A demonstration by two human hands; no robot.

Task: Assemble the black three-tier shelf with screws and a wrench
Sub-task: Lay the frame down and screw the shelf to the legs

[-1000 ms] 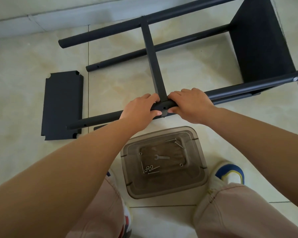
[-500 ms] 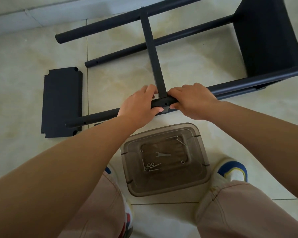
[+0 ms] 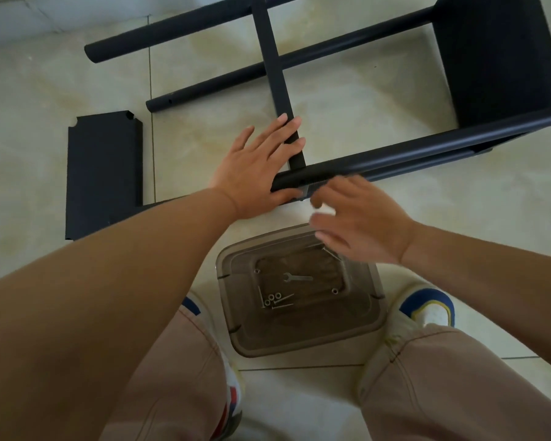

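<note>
Left hand (image 3: 256, 168) lay flat with fingers straight and spread, palm on the near pole (image 3: 395, 160) of the black shelf frame (image 3: 497, 58), fingertips reaching onto the edge-on middle shelf panel (image 3: 272, 74). It pressed rather than gripped; nothing was pinched. Right hand (image 3: 363, 222) was motion-blurred just right of the left hand, fingers extended and loosely spread, holding nothing. Whether it touched the pole could not be told; it sat at the pole's near side, partly over the far rim of the tray.

The frame lay on its side on the tiled floor (image 3: 363, 122): two more poles ran beyond the left hand's fingertips, and an attached shelf panel stood far right of both hands. A loose shelf panel (image 3: 104, 173) lay flat on the floor left of the left hand, its near corner under the near pole's end.

Below the right hand, between the person's shoes, sat a translucent brown plastic tray (image 3: 303, 338). Inside it: a small flat wrench (image 3: 296, 277) directly under the right palm's near side, plus a cluster of screws (image 3: 275, 300) with nuts, nearer the person than the wrench. Another screw lay at the tray's far right corner, by the right hand's little finger side.
</note>
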